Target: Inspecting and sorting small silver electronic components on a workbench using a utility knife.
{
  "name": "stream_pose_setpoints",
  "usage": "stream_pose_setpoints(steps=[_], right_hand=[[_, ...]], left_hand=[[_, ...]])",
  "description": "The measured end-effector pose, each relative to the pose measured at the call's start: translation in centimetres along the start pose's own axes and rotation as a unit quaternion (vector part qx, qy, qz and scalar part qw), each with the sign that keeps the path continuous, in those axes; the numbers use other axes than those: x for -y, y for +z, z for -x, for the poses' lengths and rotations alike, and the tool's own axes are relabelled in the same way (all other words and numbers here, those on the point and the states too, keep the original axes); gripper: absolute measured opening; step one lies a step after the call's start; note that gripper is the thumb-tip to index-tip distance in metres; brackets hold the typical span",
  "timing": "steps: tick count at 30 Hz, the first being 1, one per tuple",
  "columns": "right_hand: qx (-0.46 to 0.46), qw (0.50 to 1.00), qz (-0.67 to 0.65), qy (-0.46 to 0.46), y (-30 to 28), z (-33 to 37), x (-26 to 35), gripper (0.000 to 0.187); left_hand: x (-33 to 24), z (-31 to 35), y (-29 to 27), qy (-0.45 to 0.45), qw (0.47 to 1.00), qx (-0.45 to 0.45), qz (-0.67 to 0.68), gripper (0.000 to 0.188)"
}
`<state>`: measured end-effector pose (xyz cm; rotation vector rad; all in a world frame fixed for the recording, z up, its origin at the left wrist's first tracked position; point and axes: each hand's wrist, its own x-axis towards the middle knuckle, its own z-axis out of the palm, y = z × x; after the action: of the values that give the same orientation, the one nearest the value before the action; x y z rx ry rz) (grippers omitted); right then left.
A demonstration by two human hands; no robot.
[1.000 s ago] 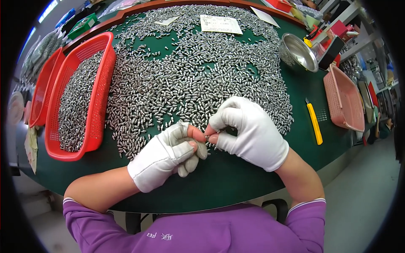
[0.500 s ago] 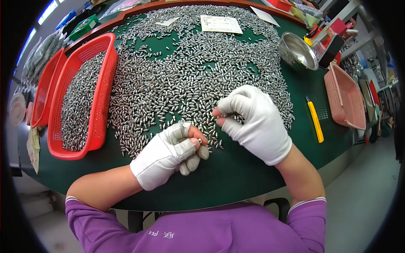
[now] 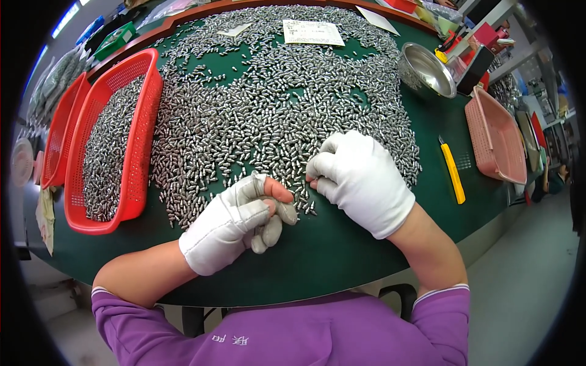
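A broad spread of small, shiny metal pieces with pointed ends (image 3: 244,122) covers much of the green table. My left hand (image 3: 238,222), in a white glove with bare thumb and index tips, hovers at the near edge of the spread. Its fingers are loosely curled, with the index apart from the thumb; no piece shows between them, and the palm is hidden. My right hand (image 3: 363,183), gloved the same way, is closed in a pinch over the spread's near right edge. Its fingertips are mostly covered by the hand, so any piece in them is hidden.
At left, a red plastic basket (image 3: 72,177) holds more metal pieces, beside another red basket (image 3: 54,152). A steel bowl (image 3: 442,82), a yellow utility knife (image 3: 453,174) and a pink basket (image 3: 497,137) stand or lie at right. Paper slips (image 3: 313,33) rest on the far pieces.
The small metal piece between my left thumb and index no longer shows; those fingers have parted. My right hand has turned palm-down and its fingertips have closed together. The view has shifted slightly.
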<state>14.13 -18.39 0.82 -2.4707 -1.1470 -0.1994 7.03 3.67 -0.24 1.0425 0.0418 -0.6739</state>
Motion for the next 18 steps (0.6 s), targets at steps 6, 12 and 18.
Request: stream_pose_setpoints(steps=[6,12,18], right_hand=[[0.019,0.941,-0.333,0.054,-0.7,-0.3,2.0,0.012],[0.046,0.875,-0.47,0.112,0.3,-0.1,2.7,0.011],[-0.064,0.942,-0.317,0.085,0.0,-0.3,1.6,0.011]], left_hand=[[-0.4,0.0,0.4,-0.036,0.998,-0.011,-0.043,0.024],[-0.2,0.1,0.4,-0.036,0.998,-0.012,-0.041,0.022],[-0.1,-0.1,0.6,-0.026,0.999,-0.034,-0.032,0.019]])
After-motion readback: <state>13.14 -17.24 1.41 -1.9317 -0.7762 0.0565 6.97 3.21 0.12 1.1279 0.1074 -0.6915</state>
